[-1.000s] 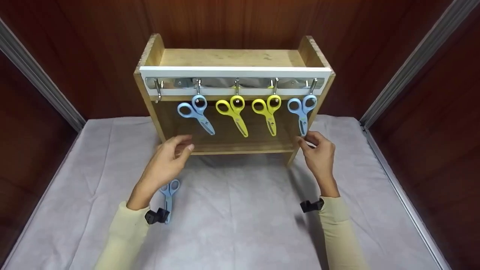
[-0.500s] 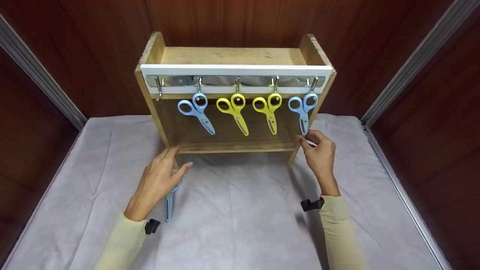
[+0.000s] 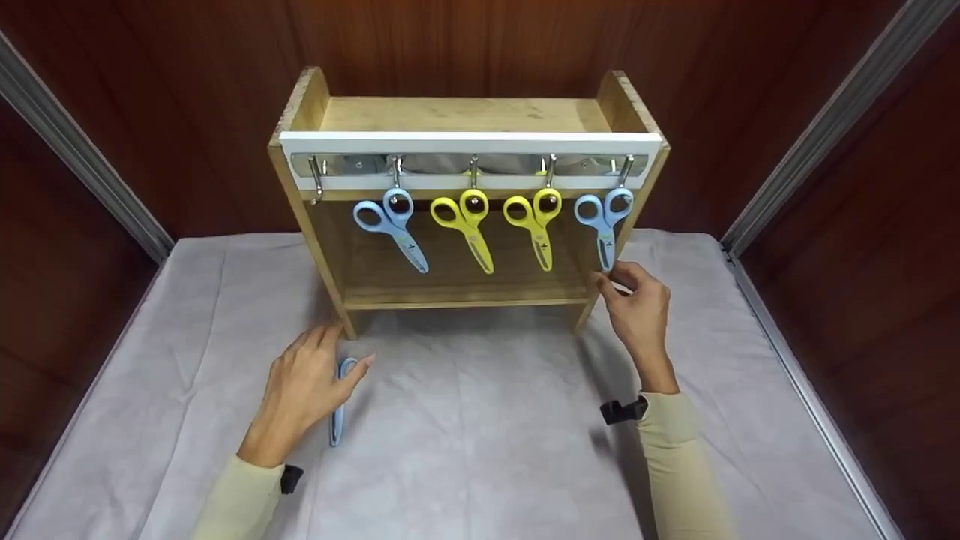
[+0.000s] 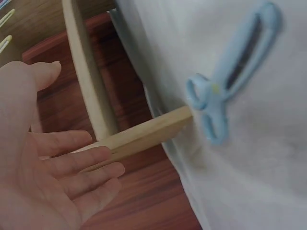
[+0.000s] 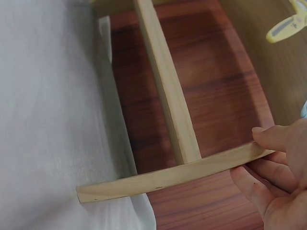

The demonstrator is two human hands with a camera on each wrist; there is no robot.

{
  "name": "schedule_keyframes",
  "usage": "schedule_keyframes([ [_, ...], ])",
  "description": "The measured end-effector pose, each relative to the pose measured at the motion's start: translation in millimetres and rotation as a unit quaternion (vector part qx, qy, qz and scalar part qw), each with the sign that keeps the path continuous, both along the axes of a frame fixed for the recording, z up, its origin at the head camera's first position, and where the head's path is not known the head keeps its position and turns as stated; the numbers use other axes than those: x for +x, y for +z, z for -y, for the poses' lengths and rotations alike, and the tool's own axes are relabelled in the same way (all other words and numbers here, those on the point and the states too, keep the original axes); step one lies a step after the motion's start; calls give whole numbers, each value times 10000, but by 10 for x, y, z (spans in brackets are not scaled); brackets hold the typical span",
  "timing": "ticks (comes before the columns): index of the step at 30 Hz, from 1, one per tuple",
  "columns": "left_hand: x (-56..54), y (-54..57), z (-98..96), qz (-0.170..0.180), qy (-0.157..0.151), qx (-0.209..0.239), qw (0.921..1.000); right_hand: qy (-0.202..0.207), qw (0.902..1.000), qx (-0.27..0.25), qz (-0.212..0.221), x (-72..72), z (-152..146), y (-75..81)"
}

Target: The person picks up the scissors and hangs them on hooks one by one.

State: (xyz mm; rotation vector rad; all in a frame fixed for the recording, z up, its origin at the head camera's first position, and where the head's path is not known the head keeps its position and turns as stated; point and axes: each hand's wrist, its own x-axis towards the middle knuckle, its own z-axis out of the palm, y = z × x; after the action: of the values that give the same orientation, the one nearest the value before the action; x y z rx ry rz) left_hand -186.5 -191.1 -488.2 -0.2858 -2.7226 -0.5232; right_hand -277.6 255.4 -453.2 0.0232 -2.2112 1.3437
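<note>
Above the pale cloth, my left hand has its fingers extended and the thumb spread. Partly hidden beneath it in the head view lies a pair of blue scissors. The left wrist view shows those blue scissors whole, apart from the fingers. My right hand pinches the right side panel of a wooden shelf between thumb and fingers. Just above that hand hangs another pair of blue scissors.
A white hook rail runs across the shelf's front. Two yellow scissors and another blue pair hang from its middle hooks. The leftmost hook bears nothing. Dark wood panels surround the cloth.
My left hand has drawn down and back from beside the shelf's left side to over the scissors on the cloth, its fingers straightening. The right hand keeps its grip on the shelf.
</note>
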Motion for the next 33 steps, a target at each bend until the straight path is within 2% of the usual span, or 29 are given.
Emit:
schedule_keyframes([
  [5,67,-173,69,-504,25,-240,9984,24,10000,11,-51,-3,1,-17],
  [8,110,-260,113,-564,89,-303,9979,26,10000,-11,-69,-10,9,-31],
  [11,141,-318,143,-371,197,-307,9986,-6,10000,-22,-81,-16,15,-35],
  [18,201,-412,140,346,389,-269,9983,-99,9999,-4,-79,-23,10,-28],
  [28,252,-499,107,1269,361,-195,9911,-35,9999,89,-123,-5,1,-21],
  [33,235,-512,86,1473,296,-176,9885,-71,9999,51,-103,1,8,-12],
])
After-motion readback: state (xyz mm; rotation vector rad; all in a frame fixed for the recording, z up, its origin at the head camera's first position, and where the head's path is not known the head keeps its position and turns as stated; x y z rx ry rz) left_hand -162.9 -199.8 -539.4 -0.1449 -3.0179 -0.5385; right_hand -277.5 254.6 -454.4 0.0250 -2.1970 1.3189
